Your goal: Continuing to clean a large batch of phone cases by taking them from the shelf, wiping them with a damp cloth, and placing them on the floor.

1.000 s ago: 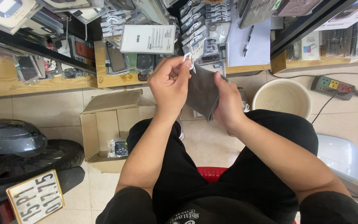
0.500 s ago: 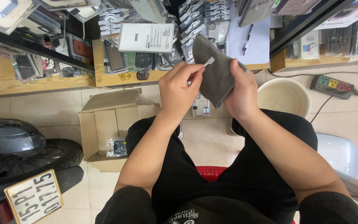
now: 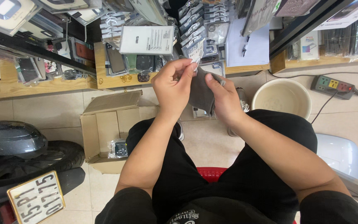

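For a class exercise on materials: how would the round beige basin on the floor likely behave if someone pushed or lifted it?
The beige basin looks like thin plastic and holds nothing visible, so it is probably light. Its wide, low shape suggests it would slide on the smooth floor tiles rather than tip.

An open cardboard box (image 3: 104, 132) is seen on the tiled floor (image 3: 42, 110) beside a cream bucket (image 3: 281, 97), a power strip (image 3: 332, 86) and a motorbike's rear wheel (image 3: 30, 159); packaged goods are crowded on wooden shelves (image 3: 112, 81).
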